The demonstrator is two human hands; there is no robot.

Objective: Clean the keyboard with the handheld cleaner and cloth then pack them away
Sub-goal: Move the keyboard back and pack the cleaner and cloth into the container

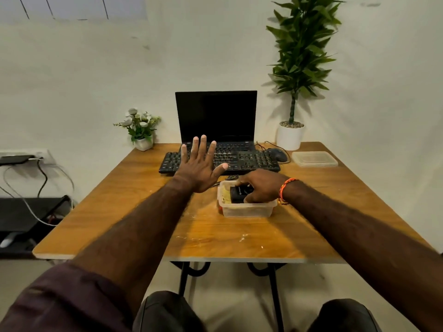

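A black keyboard (pixel 251 160) lies across the wooden table (pixel 143 212) in front of a laptop. Nearer to me stands a clear plastic container (pixel 247 209) with a black handheld cleaner (pixel 238 194) and a yellow cloth (pixel 225 195) inside. My right hand (pixel 260 185) reaches into the container, its fingers curled round the black cleaner. My left hand (pixel 200 165) hovers above the keyboard's left half with fingers spread flat, holding nothing.
A black laptop (pixel 215 116) stands open behind the keyboard. A mouse (pixel 279 154) and the container's lid (pixel 314 159) lie at the right. A small flower pot (pixel 142 130) and a tall plant in a white pot (pixel 290 137) stand at the back corners.
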